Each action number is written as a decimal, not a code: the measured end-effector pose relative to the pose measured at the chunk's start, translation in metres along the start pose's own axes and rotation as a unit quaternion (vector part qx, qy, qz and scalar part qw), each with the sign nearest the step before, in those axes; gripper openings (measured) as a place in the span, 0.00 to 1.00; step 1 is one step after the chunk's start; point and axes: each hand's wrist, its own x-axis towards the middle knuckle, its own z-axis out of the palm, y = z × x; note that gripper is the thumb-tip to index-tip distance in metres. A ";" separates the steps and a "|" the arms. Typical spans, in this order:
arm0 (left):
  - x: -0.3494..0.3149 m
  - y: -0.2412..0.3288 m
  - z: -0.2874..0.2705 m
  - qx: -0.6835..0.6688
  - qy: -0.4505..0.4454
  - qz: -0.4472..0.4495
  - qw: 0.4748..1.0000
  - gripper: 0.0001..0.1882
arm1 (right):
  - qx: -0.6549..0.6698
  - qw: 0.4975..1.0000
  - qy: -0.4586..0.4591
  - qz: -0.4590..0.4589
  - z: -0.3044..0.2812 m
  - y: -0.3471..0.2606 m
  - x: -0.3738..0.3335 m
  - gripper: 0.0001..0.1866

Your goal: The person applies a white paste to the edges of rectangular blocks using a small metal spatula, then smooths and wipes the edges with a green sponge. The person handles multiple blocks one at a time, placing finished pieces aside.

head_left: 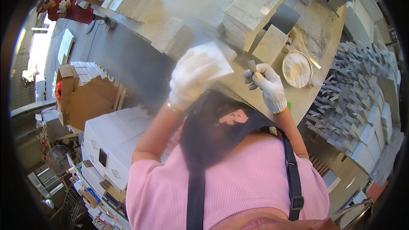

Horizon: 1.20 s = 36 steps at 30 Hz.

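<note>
Both my hands wear white knit gloves. My left hand [192,73] is closed on a square white marble tile [219,59], held up tilted over the near edge of the worktable, fingers across its face. To the right of it, apart from the tile, my right hand [268,86] pinches a small flat grey piece [252,65] between thumb and fingers; its exact kind I cannot make out. Close beyond that hand stands a round bowl of white powder [297,69], with a narrow tool [314,62] at its rim.
Stacks of marble tiles [251,10] stand on the worktable [272,98]. Tile offcuts [345,102] pile up at right. At left are an open cardboard box [87,102] and white cartons [115,132] with a phone [102,157]. A person in red [70,8] stands far left.
</note>
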 end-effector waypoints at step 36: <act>-0.030 0.034 0.158 -0.516 -0.297 -0.415 0.688 0.14 | -0.411 0.895 -0.120 -0.123 -0.096 -0.042 -0.015 0.16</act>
